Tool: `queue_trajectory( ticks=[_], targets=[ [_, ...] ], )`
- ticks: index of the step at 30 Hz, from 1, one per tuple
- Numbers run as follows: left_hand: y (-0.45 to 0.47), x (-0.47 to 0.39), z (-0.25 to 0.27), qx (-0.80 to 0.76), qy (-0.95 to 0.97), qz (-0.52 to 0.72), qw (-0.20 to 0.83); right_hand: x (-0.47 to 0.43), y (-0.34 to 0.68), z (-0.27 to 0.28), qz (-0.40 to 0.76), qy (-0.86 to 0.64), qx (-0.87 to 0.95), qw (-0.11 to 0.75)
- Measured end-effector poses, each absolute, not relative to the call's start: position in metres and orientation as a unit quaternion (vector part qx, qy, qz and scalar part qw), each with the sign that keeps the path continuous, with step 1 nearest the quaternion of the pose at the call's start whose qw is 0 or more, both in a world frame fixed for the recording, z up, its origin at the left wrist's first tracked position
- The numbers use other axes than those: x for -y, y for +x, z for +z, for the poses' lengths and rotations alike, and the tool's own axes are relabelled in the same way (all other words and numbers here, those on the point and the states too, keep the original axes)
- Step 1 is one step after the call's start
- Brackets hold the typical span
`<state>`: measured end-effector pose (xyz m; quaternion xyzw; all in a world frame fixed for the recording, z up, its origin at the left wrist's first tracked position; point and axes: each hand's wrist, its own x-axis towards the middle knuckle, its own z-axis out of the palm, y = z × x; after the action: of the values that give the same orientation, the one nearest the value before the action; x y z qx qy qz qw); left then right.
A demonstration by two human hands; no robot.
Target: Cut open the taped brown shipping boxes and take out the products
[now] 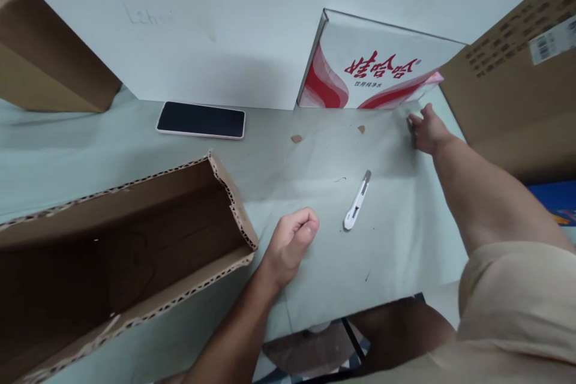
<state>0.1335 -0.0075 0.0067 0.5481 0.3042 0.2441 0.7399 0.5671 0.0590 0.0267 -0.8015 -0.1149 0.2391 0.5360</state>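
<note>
My left hand (291, 244) rests on the cloth-covered table as a loose fist, thumb against the curled fingers, with nothing showing in it. It lies just right of a cut, open cardboard box (175, 234) with ragged corrugated edges. My right hand (429, 131) reaches to the far right, thumb and fingers apart, slightly blurred. Beyond its fingertips a small pink and clear packet (425, 85) leans by the white and red printed carton (378, 63). Between my hands lies a white utility knife (357, 201), its metal tip pointing away from me.
A phone (201, 120) lies face up at the back left, before a white panel (216, 36). Two small brown scraps (296, 138) are on the table. Large cardboard boxes stand at the left (54, 54) and right (508, 108). The table's front edge runs near my lap.
</note>
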Motion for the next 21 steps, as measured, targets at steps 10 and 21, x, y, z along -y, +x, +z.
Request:
queue_trajectory(
  ticks=[10,21],
  targets=[
    [0.13,0.016,0.017,-0.35,0.669,0.183,0.629,-0.03,0.393,0.098,0.293,-0.713,0.444,0.457],
    [0.115,0.03,0.028,-0.357,0.784,0.115,0.495,-0.044,0.246,0.094,0.472,-0.58,0.471,0.467]
  ],
)
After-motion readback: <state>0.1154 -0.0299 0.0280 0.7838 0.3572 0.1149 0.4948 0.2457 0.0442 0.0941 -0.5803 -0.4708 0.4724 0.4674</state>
